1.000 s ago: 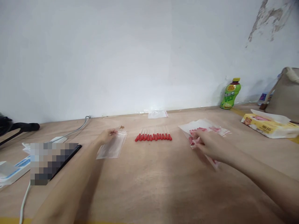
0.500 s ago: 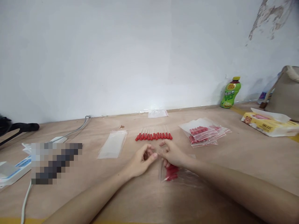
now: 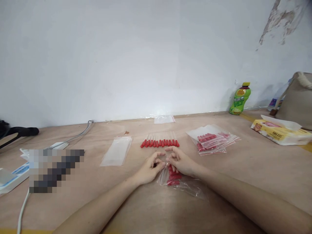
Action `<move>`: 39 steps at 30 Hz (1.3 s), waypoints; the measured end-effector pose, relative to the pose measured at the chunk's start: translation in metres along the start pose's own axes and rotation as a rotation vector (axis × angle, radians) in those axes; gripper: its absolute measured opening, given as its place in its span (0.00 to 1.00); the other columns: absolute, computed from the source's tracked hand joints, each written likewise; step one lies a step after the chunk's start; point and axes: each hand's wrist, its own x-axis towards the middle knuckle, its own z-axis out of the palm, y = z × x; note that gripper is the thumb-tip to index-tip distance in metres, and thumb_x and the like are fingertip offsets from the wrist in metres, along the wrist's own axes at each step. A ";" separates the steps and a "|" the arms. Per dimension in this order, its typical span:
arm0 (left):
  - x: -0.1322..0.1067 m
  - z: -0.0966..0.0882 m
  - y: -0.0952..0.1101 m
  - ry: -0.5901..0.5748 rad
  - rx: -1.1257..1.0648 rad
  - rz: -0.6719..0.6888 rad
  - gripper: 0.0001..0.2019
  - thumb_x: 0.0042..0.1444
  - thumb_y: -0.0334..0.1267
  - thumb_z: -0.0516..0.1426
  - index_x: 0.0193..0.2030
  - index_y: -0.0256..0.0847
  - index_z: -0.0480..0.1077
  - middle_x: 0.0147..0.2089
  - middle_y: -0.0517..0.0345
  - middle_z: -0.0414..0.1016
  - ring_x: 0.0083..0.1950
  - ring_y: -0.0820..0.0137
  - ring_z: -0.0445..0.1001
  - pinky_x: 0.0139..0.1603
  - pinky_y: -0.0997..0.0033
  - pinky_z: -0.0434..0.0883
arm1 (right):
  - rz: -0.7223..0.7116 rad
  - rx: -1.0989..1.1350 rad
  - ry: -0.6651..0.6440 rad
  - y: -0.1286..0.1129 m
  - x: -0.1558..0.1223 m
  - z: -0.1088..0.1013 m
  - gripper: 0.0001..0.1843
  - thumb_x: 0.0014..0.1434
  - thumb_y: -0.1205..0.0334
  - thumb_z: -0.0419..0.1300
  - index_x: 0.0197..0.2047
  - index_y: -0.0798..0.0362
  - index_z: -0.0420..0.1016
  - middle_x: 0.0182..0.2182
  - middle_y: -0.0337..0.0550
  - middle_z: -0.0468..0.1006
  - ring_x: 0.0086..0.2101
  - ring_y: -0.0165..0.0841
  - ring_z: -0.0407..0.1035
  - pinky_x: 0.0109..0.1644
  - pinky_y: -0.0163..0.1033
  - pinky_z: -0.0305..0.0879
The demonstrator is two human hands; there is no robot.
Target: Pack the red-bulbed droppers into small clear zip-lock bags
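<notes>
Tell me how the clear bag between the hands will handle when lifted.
The clear bag, pinched by left hand and right hand, looks thin and crinkled: probably floppy. Its red pieces bunch at one end, so it likely sags.

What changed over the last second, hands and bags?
Left hand let go of the empty bags and came in to the centre. Right hand left the filled pile, bringing one clear bag of red pieces toward the person; both now pinch its top edge. Red-tipped row, both stacks and green bottle stayed put.
</notes>
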 end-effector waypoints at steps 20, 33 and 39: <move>0.001 0.019 -0.003 0.200 0.097 0.065 0.18 0.53 0.31 0.50 0.51 0.41 0.52 0.22 0.70 0.57 0.21 0.77 0.57 0.25 0.78 0.55 | -0.253 -0.504 0.153 0.004 -0.002 0.011 0.26 0.51 0.73 0.49 0.54 0.54 0.54 0.19 0.32 0.64 0.22 0.28 0.60 0.27 0.32 0.52; -0.002 0.016 0.005 0.280 0.437 0.139 0.09 0.50 0.25 0.47 0.30 0.38 0.66 0.25 0.63 0.65 0.27 0.74 0.63 0.29 0.76 0.59 | -0.018 0.145 0.061 -0.007 0.002 -0.005 0.35 0.45 0.69 0.52 0.57 0.60 0.46 0.11 0.25 0.62 0.13 0.23 0.54 0.18 0.27 0.49; -0.006 0.013 0.007 0.253 0.561 0.148 0.13 0.52 0.25 0.47 0.32 0.38 0.71 0.28 0.59 0.69 0.30 0.72 0.65 0.30 0.74 0.61 | -0.140 -0.033 0.096 -0.006 0.001 -0.025 0.23 0.50 0.63 0.54 0.50 0.58 0.59 0.20 0.33 0.68 0.17 0.23 0.57 0.21 0.30 0.54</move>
